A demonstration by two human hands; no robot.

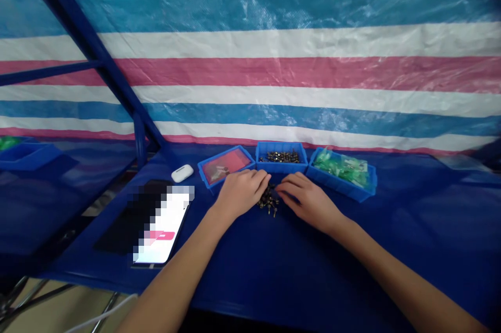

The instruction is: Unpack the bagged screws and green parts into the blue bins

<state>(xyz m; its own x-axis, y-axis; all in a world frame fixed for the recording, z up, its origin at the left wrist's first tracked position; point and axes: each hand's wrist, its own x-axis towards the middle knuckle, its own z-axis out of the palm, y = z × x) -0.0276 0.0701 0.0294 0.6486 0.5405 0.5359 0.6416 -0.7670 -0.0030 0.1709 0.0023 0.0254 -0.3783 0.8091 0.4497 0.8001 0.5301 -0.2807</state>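
A small pile of dark and brass-coloured metal parts (268,201) lies on the blue table between my hands. My left hand (243,190) is at the pile's left side, its fingers bent and close together; whatever they may hold is hidden. On the right side, my right hand (305,198) has its thumb and fingers curled towards the pile, and its fingertips are too small to read. Behind the pile stands a blue bin (282,167) with similar metal parts. A blue bin with a pink bottom (230,159) holds a few small pieces. Green bagged items (340,167) fill the right bin.
To the left lie a phone with a lit screen (166,228), a black flat item (127,221) and a white case (182,173). Another blue bin (33,155) is at the far left. A striped sheet (293,72) hangs behind the blue table (250,270), beside a blue frame.
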